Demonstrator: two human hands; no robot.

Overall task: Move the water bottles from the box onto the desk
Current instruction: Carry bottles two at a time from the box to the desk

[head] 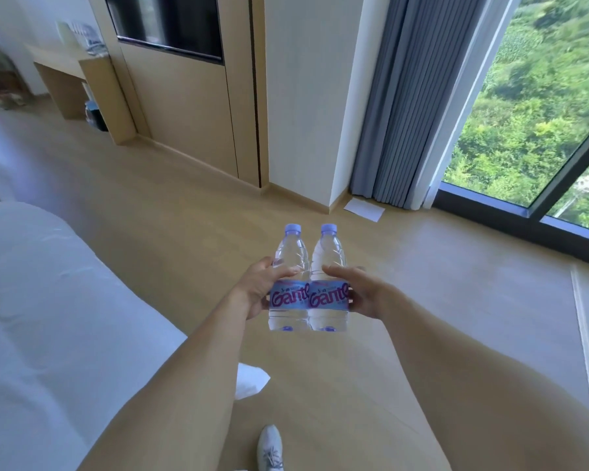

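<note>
Bottles come first in the view: two clear water bottles with pale purple caps and blue labels, held upright and side by side, touching each other, in the air above the wooden floor [422, 283]. The left bottle [289, 283] is gripped by the left hand [257, 290], fingers curled behind it and thumb across the front just above the label. The right bottle [329, 283] is gripped by the right hand [361, 294] in the same way from the other side. Both bare forearms reach forward from the bottom edge of the view. A bed [48, 300] with white bedding lies along the left. Far off at the upper left stands a light wooden surface [58, 59] with blurred items on it. A grey curtain [398, 113] hangs beside a large window [541, 96] at the right. A white shoe [269, 448] shows on the floor at the bottom.
</note>
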